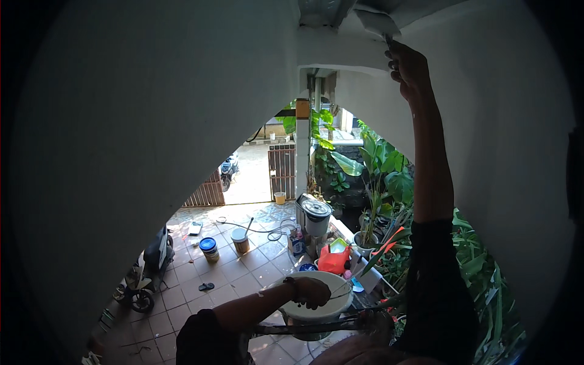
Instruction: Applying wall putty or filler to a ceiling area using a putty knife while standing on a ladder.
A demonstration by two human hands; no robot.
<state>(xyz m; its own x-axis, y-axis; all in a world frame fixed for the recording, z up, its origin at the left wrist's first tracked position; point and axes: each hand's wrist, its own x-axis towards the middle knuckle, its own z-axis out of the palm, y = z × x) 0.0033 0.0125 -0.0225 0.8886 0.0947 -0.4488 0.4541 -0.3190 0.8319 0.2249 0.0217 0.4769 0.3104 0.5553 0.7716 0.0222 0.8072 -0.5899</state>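
The right hand (409, 66), raised high, grips a putty knife (378, 24) whose blade is up near the grey ceiling (420, 11). The left hand (312, 293), well below it, is curled over a pale bucket (333, 315); whether it grasps anything, I cannot tell. White walls (152, 121) slope down on both sides of the hands. Beyond and below the left hand spreads a tiled floor (228, 271), bearing a blue-lidded pail (208, 248) and dark sandals (207, 286). Farther out stands a barred gate (281, 170); leafy plants (386, 173) grow below the right hand.
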